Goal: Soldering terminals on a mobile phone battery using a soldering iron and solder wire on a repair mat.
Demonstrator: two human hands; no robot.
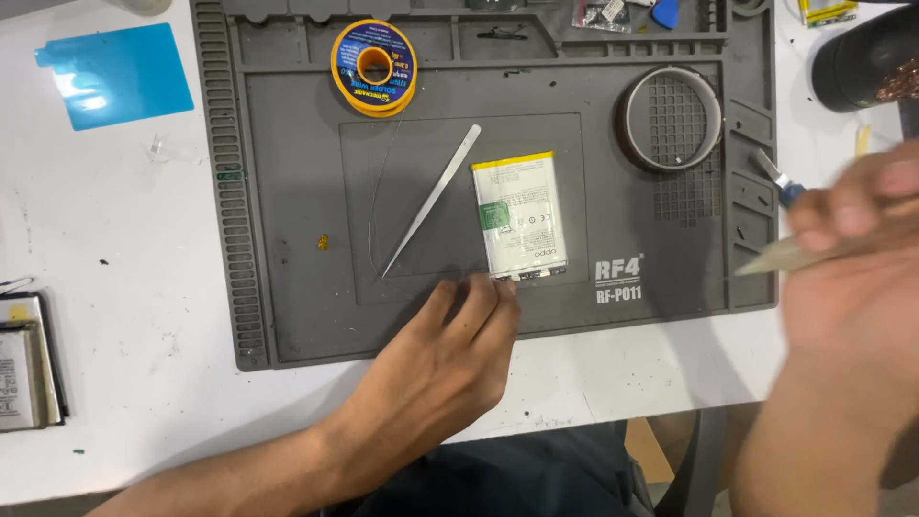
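Open mat (297, 287) L of tweezers (431, 199); solder spool (374, 67), tape ring (669, 118) crowding top.

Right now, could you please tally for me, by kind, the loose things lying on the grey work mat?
Flat white battery with a yellow edge, left hand touching its near end: 1
Metal tweezers: 1
Yellow spool of solder wire: 1
Roll of brown tape: 1
Total: 4
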